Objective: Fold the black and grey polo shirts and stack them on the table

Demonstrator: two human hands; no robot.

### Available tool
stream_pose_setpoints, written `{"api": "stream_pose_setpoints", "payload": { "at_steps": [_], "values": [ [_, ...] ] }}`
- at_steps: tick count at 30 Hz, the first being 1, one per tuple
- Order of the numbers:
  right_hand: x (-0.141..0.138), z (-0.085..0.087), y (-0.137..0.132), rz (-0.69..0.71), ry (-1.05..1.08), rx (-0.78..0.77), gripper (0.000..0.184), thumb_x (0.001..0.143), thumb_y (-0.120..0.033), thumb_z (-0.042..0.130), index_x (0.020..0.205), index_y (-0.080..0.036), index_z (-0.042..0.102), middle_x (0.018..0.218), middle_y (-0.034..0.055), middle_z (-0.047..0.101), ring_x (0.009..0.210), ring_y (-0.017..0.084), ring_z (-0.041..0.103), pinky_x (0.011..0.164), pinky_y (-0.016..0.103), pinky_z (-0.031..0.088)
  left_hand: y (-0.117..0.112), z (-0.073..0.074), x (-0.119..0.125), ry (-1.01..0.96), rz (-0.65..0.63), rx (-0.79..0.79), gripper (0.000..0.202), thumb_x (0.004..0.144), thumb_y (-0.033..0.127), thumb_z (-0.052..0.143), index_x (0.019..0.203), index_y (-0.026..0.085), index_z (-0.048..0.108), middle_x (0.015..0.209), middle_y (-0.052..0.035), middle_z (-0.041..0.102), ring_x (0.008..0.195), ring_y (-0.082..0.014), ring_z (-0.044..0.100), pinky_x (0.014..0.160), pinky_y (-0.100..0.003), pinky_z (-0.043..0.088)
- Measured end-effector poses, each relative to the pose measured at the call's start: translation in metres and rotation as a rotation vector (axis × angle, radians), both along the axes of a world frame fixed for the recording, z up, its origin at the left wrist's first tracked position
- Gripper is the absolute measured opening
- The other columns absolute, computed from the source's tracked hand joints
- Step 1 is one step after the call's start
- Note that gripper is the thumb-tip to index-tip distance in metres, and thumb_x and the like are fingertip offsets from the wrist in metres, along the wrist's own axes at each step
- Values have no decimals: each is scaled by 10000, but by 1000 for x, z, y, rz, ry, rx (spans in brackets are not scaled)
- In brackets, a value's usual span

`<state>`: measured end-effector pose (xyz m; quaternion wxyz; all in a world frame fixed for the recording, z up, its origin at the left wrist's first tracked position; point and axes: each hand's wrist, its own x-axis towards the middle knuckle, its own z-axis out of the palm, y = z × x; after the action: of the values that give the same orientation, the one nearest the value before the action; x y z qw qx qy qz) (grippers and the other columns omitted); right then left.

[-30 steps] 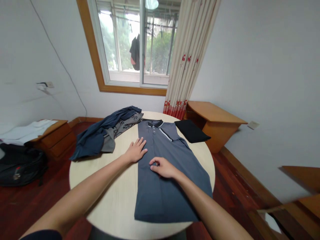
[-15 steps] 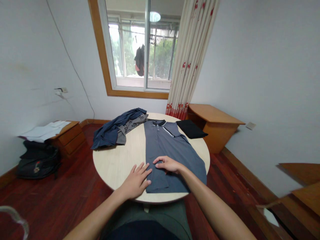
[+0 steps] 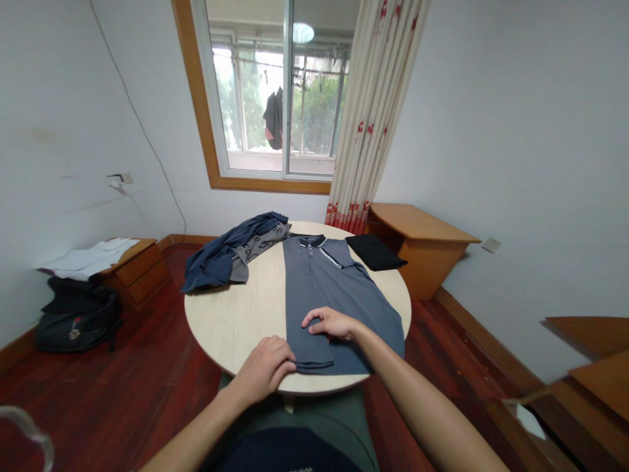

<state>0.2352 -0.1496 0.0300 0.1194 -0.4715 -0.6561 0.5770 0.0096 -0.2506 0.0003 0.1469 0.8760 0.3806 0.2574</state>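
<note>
A grey polo shirt (image 3: pixel 339 295) with a black collar lies on the round table (image 3: pixel 236 321), its left side folded inward into a straight edge. At the shirt's lower left corner my left hand (image 3: pixel 269 367) has its fingers bent and closed around the hem and the folded edge. My right hand (image 3: pixel 335 324) rests on the lower middle of the shirt, thumb and forefinger apart, gripping nothing that I can see. Its other fingers are partly hidden beneath the palm.
Crumpled dark blue and grey clothes (image 3: pixel 219 259) lie at the table's far left. A folded black cloth (image 3: pixel 376 252) sits at the right rim. Beyond stand a wooden desk (image 3: pixel 417 226), a curtain (image 3: pixel 373 124) and a window. A black bag (image 3: pixel 78 321) is on the floor at left.
My left hand has gone from lying flat with spread fingers to closing on the shirt's lower left corner, nearer to me. My right hand stays almost in place.
</note>
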Motion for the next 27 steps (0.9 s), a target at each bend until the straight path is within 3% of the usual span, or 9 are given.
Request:
{"api": "stream_pose_setpoints", "payload": {
  "at_steps": [5, 9, 12, 15, 17, 19, 23, 27],
  "values": [
    [-4, 7, -13, 26, -37, -17, 181, 769, -115, 644, 944, -156, 666, 607, -77, 544, 472, 55, 476, 425, 134, 399, -1, 17, -11, 36, -89, -3, 268, 1001, 376, 445, 938, 216, 650, 910, -65, 669, 890, -214, 569, 815, -366, 421],
    [-1, 18, -15, 196, -150, -188, 186, 821, -175, 647, 1006, -164, 637, 586, -56, 597, 481, 100, 606, 467, 175, 496, 12, 31, -14, 87, -197, -70, 357, 968, 481, 513, 803, 216, 685, 799, -32, 674, 809, -183, 596, 794, -330, 427],
    [4, 31, -1, 271, -231, -213, 185, 902, -208, 560, 1069, -154, 618, 615, -1, 657, 492, 130, 650, 481, 185, 492, 40, 37, -6, 75, -100, -62, 456, 1011, 474, 396, 825, 198, 708, 825, -57, 694, 824, -188, 618, 809, -324, 461],
    [5, 37, 25, 80, -275, 95, 207, 946, -220, 494, 1073, -133, 632, 703, 42, 700, 496, 119, 633, 508, 197, 479, 75, 35, 10, 101, 36, -15, 463, 1023, 458, 339, 1098, 180, 702, 1158, -115, 703, 1092, -229, 620, 979, -367, 453],
    [4, 34, 42, -66, -317, 401, 216, 941, -231, 510, 1056, -127, 661, 791, 73, 727, 590, 140, 665, 599, 233, 508, 90, 28, 22, 183, 82, 5, 508, 1013, 485, 346, 1302, 162, 611, 1428, -147, 558, 1342, -268, 481, 1130, -432, 342],
    [2, 26, 55, -120, -361, 639, 229, 925, -251, 547, 1057, -133, 692, 929, 101, 748, 777, 180, 702, 743, 268, 521, 94, 16, 32, 285, 42, -8, 590, 998, 532, 356, 1429, 154, 496, 1553, -153, 402, 1467, -281, 315, 1195, -477, 232],
    [-8, 6, 69, -61, -379, 829, 359, 927, -277, 534, 1229, -127, 660, 1235, 134, 687, 1117, 227, 644, 983, 309, 458, 80, -7, 41, 360, -107, -20, 737, 973, 615, 347, 1534, 137, 329, 1602, -169, 273, 1511, -282, 189, 1218, -503, 155],
    [-35, -11, 82, 105, -404, 913, 518, 956, -341, 482, 1416, -105, 518, 1493, 156, 484, 1394, 253, 429, 1158, 377, 299, 69, -11, 40, 340, -127, -15, 782, 960, 637, 361, 1536, 109, 325, 1596, -183, 277, 1504, -298, 208, 1223, -501, 149]
  ]
}}
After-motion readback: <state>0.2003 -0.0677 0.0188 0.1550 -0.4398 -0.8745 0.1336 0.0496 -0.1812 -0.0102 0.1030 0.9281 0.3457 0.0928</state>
